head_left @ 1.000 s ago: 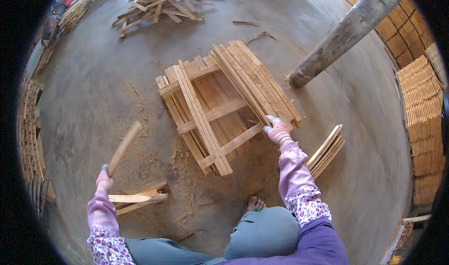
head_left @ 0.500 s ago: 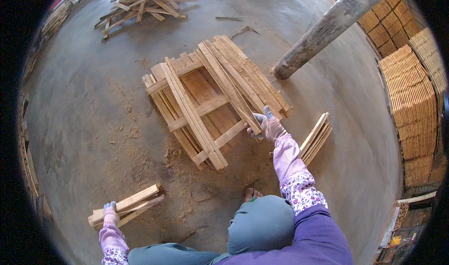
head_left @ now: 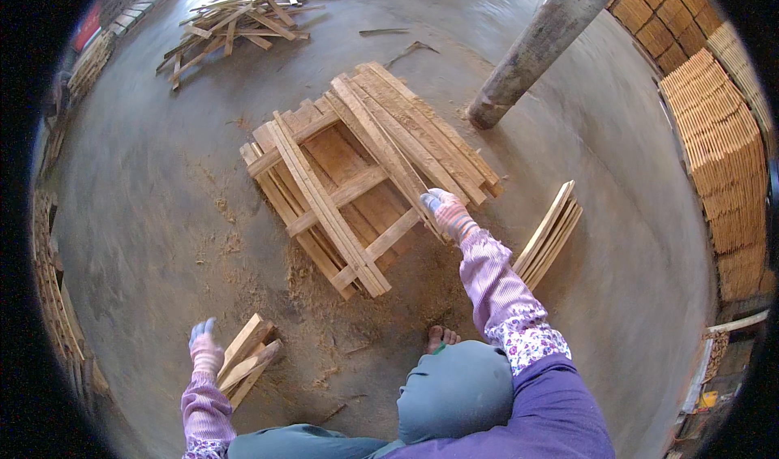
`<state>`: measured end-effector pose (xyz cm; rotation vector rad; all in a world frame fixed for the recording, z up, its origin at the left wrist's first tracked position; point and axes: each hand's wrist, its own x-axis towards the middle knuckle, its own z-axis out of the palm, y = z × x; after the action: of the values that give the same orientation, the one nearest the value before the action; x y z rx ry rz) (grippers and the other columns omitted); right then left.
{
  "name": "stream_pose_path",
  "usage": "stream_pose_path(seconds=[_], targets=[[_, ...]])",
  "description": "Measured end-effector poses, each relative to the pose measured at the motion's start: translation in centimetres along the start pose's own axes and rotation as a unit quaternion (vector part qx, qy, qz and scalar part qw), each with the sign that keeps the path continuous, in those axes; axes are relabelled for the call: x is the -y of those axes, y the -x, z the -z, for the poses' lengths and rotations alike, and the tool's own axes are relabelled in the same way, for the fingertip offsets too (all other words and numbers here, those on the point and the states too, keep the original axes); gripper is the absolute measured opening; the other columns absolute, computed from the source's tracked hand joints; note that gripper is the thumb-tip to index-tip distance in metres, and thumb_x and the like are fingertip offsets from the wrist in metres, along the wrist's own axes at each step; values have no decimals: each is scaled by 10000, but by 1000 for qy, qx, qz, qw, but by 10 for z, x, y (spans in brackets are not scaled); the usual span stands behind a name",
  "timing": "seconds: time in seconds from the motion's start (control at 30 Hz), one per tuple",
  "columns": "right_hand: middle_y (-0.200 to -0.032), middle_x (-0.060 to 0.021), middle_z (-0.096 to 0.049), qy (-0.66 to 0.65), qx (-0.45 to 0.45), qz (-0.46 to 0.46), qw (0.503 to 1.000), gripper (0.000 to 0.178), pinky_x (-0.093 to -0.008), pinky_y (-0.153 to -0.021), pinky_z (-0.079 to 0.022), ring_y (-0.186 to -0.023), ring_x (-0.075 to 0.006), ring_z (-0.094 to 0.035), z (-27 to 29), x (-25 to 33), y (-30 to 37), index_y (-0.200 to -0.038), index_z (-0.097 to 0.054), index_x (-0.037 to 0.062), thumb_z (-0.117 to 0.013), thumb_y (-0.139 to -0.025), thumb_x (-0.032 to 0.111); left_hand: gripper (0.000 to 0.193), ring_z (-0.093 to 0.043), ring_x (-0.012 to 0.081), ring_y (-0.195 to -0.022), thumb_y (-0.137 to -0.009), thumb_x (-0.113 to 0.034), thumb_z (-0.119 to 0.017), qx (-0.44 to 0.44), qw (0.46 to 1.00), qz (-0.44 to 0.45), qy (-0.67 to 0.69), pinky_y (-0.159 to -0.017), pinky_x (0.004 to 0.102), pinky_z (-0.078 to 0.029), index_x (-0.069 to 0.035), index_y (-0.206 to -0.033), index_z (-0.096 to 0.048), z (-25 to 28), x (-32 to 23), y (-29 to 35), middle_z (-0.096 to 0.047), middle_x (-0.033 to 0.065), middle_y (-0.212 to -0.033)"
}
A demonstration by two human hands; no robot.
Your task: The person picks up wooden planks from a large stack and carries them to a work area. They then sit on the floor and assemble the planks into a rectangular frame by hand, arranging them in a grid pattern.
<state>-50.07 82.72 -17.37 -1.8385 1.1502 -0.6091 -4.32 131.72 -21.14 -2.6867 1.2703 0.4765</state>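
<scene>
My right hand (head_left: pixel 448 214), in a striped glove, is closed over the near end of a long wooden slat (head_left: pixel 377 139). That slat lies along the right part of a low stack of boards, where more rough boards (head_left: pixel 426 126) lie side by side. Crosspieces (head_left: pixel 349 197) run across the stack's middle, and a pair of narrow slats (head_left: pixel 324 203) lies over them on the left. My left hand (head_left: pixel 206 350), also gloved, is raised with fingers stretched out, just left of a small bunch of short wood pieces (head_left: pixel 250 360) on the floor.
Another small bundle of slats (head_left: pixel 548 236) lies right of my right forearm. A round post (head_left: pixel 535 62) rises beyond the stack. Loose offcuts (head_left: pixel 239 25) are heaped at the far left. Tall piles of bundled slats (head_left: pixel 722 159) line the right side. Sawdust (head_left: pixel 223 240) covers parts of the floor.
My left hand has let go of the short wood pieces, which now lie at a steeper angle. My right hand has shifted slightly left, its fingers now over the slat's end.
</scene>
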Motion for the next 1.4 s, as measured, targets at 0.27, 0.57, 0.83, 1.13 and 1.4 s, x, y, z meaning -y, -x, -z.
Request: stream_pose_path(seconds=[0.27, 0.57, 0.83, 1.13, 1.4], targets=[[-960, -109, -693, -378, 37, -186, 906, 327, -350, -732, -557, -788, -214, -680, 25, 15, 117, -1143, -584, 32, -533, -1020, 331, 525, -514, 395, -1210, -746, -11, -636, -75, 947, -280, 141, -1044, 470, -433, -102, -1259, -561, 90, -166, -39, -558, 178, -1275], [-1113, -190, -677, -520, 89, -208, 824, 540, -408, -828, -568, -925, -282, -694, 28, 7, 122, -1293, -528, 38, -522, -993, 488, 482, -542, 393, -1169, -794, -40, -646, -39, 910, -372, 180, -974, 461, -482, -124, -1263, -572, 111, -294, -57, -578, 165, -1258], [-1229, -209, -640, -523, 144, -200, 816, 490, -448, -894, -548, -1037, -301, -674, 30, -6, 128, -1315, -539, 24, -519, -1008, 405, 477, -623, 308, -1088, -843, -54, -677, -18, 861, -334, 382, -948, 384, -508, -123, -1303, -574, 94, -372, -48, -612, 153, -1234], [-949, -89, -663, -373, 241, -294, 846, 623, -320, -603, -558, -808, -187, -688, 23, 15, 133, -1379, -396, 6, -739, -888, 176, 438, -647, 309, -1050, -870, -71, -669, 11, 865, -302, 400, -907, 391, -530, -97, -1297, -578, 82, -384, -30, -636, 169, -1188], [-1095, -107, -654, -142, 294, -233, 916, 612, -343, -909, -503, -975, -195, -631, 9, 4, 168, -1340, -521, 15, -733, -789, 178, 424, -642, 305, -1028, -867, -102, -683, -24, 889, -263, 374, -915, 387, -524, -95, -1281, -592, 70, -348, -52, -640, 165, -1179]])
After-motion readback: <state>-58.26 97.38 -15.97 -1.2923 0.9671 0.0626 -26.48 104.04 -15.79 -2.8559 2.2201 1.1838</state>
